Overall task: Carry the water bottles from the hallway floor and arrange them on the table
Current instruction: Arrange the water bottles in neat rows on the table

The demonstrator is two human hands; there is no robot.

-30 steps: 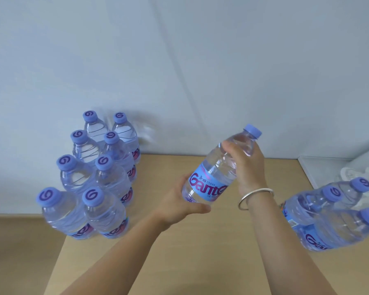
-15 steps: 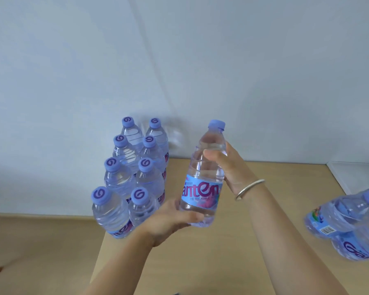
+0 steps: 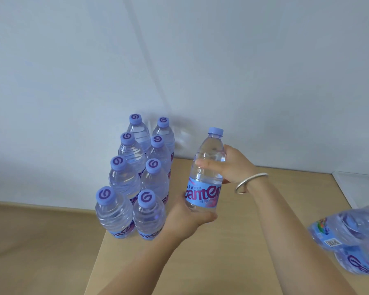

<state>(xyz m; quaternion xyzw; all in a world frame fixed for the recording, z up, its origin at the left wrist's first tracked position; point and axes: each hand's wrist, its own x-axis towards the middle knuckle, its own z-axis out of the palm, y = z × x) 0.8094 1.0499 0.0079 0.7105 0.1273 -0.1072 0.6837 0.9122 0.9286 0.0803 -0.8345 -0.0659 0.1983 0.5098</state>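
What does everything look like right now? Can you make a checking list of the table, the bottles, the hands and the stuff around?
Surface: tan table, against a white wall.
Job's things: eight standing bottles in two rows at the table's left edge; held bottle upright beside them.
Clutter: lying bottles at the right edge, partly out of view.
Grips: left hand cups the held bottle's base; right hand wraps its shoulder, a bracelet on the wrist.
Cables: nothing seen.
Surroundings: white ledge on the right.

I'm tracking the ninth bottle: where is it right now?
In the head view, the bottle is centre frame, upright, held by both hands just right of the eight standing bottles.
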